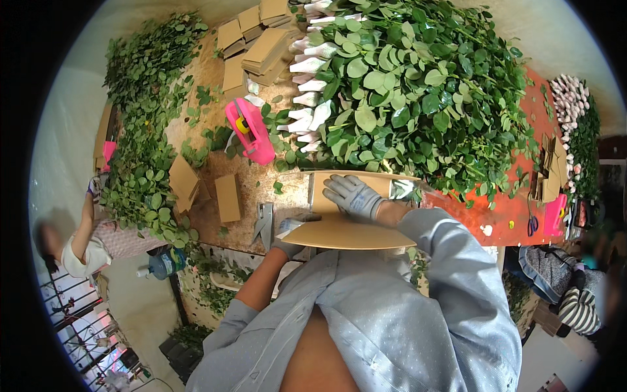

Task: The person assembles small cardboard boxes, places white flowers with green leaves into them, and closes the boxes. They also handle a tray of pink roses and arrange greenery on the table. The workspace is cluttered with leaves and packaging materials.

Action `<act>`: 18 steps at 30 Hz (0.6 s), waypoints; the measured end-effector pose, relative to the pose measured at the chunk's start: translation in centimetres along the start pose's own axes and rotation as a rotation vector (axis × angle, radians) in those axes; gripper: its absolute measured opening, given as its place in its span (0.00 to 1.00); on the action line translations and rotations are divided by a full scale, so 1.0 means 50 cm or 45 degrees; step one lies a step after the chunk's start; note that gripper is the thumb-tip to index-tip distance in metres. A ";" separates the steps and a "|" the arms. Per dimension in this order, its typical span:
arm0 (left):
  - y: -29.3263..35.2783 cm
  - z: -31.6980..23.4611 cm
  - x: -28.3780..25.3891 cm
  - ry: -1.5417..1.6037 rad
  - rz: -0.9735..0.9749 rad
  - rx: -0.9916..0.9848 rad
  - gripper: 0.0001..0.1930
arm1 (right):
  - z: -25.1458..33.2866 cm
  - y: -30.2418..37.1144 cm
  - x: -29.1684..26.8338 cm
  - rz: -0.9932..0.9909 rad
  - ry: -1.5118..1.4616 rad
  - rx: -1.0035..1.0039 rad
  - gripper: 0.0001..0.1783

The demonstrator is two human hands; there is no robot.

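Your gloved right hand (353, 196) lies flat, fingers spread, on top of the tan cardboard sheet (346, 232) at the table's near edge (228, 245). Your gloved left hand (287, 236) is closed on the sheet's left corner from below. A metal stapler (263, 225) sits just left; a pink tape dispenser (250, 130) and leafy stems (418, 91) lie beyond.

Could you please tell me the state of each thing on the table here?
Tan cardboard sheet: curled, held by both hands.
Right gloved hand: flat on the sheet.
Left gloved hand: gripping the sheet's edge.
Pink tape dispenser: lying untouched.
Grey stapler: lying untouched.
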State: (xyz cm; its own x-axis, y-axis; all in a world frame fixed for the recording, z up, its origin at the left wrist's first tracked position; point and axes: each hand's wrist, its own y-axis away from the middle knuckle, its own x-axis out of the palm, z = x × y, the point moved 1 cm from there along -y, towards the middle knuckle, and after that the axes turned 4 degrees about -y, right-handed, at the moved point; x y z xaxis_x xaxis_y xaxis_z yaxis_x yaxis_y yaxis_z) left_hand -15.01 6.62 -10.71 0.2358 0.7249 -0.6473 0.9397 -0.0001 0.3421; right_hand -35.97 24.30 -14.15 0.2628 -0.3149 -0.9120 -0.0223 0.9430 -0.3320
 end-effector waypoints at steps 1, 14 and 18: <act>-0.002 0.004 -0.001 0.007 -0.003 0.039 0.18 | -0.003 0.005 0.010 0.045 -0.088 0.073 0.29; 0.075 -0.106 -0.049 0.294 -0.510 -0.111 0.14 | 0.010 -0.001 -0.008 0.050 -0.081 0.139 0.27; 0.081 -0.189 -0.048 0.369 -0.687 0.024 0.16 | -0.004 0.000 0.019 0.016 -0.060 0.089 0.26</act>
State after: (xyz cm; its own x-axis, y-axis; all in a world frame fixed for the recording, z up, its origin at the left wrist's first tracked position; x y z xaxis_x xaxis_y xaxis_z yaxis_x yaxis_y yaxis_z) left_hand -14.12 11.41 -1.32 -0.3494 0.7840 -0.5132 0.9126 0.4089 0.0035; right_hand -35.90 23.99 -15.09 0.3083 -0.2992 -0.9030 0.0410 0.9526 -0.3016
